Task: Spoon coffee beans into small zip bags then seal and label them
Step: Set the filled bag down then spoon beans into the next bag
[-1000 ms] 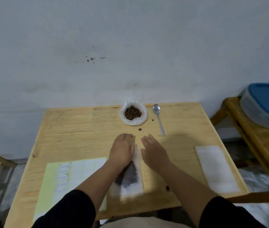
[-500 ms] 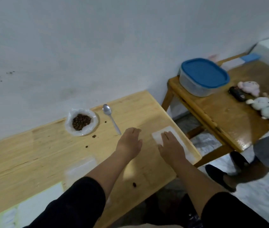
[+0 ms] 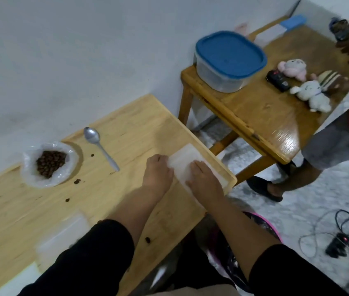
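Observation:
A stack of empty white zip bags [image 3: 183, 159] lies at the right edge of the light wooden table [image 3: 126, 133]. My right hand [image 3: 204, 179] rests flat on the stack. My left hand [image 3: 157, 171] is beside it, fingertips touching the stack's left edge. Coffee beans [image 3: 50, 162] sit in an open clear plastic bag at the back left. A metal spoon [image 3: 101, 146] lies to its right, on the table. A blurred zip bag [image 3: 62, 238] lies near my left sleeve. The label sheet [image 3: 17, 278] shows at the bottom left corner.
Loose beans [image 3: 76, 181] are scattered on the table. A second wooden table [image 3: 276, 124] to the right holds a blue-lidded container [image 3: 230, 60], plush toys [image 3: 310, 95] and a black object. Another person's leg [image 3: 301, 176] stands by it. A power strip [image 3: 338, 244] with cables lies on the floor.
My view swung to the right. Both hands left the filled bag at the table's middle and moved right onto the stack of empty bags; my left hand reached it last.

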Demonstrator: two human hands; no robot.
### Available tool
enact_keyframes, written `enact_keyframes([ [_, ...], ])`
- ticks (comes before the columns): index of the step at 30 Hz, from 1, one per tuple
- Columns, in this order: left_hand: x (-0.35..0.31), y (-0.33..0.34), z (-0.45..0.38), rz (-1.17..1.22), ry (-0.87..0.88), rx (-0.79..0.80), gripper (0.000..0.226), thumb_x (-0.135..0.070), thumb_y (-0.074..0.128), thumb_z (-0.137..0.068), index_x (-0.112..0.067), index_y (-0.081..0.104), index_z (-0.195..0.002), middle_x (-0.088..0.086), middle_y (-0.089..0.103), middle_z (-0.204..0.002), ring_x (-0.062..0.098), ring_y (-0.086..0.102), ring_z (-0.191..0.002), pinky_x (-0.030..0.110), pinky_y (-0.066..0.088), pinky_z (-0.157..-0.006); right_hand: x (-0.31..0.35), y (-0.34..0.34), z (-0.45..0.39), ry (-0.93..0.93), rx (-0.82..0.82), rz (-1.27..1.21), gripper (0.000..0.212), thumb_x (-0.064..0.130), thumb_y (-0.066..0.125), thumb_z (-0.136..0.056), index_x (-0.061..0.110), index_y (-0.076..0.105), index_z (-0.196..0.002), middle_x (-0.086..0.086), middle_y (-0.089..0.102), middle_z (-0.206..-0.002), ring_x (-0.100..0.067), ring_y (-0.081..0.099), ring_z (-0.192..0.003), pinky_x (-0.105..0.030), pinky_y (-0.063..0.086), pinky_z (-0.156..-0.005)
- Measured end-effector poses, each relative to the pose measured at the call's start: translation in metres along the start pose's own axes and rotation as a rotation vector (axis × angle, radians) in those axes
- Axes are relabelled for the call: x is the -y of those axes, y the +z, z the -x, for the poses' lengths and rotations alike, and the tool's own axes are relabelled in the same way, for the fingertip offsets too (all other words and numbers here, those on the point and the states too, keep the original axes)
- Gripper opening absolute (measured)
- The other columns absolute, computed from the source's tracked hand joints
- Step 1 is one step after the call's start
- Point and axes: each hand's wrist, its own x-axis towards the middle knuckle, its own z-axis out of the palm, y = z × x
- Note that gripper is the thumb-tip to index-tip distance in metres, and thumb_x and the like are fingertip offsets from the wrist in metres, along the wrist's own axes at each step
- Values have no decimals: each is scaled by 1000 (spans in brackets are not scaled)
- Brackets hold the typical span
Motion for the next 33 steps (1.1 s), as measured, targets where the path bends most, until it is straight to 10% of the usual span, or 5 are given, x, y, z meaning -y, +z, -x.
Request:
enact_keyframes([
  [7,-2,3,2,130,34,-100,32,-17,54,-91,-10,54,-122,7,51,-126,22,43,-118,21,29,-97,0,5,1,14,-26,-9,70,31,55,-92,9,19,-148,-6,19,-156,-19,14,-145,-34,21,-118],
  [14,-10,-6,6,294,7,-185,7,-7,53,-89,-13,56,-88,2,62,-80,17,56,-74,25,40,-63,2,-4,1,39,-40,-92,69,34,56,-91,15,23,-148,0,22,-155,-14,19,-143,-28,24,-113],
  [21,-5,-44,12,464,47,-282,16,3,51,-87,-11,59,-86,0,65,-77,14,60,-71,11,41,-60,37,-54,-9,-154,-453,-213,59,25,68,-83,8,45,-134,-16,45,-135,-29,44,-125,-37,43,-98],
  [25,5,-85,20,528,80,-391,24,6,50,-86,-16,61,-83,-7,63,-75,0,58,-70,12,42,-65,83,-86,-20,-221,-306,-291,42,25,67,-84,12,57,-123,-7,63,-119,-20,57,-110,-20,37,-89],
  [33,38,-174,60,718,-135,-840,36,-20,66,-86,-19,55,-121,-5,58,-99,3,56,-88,6,40,-74,195,-85,-14,-377,-376,-619,10,14,66,-83,10,73,-88,3,72,-82,-2,61,-78,-12,45,-73],
])
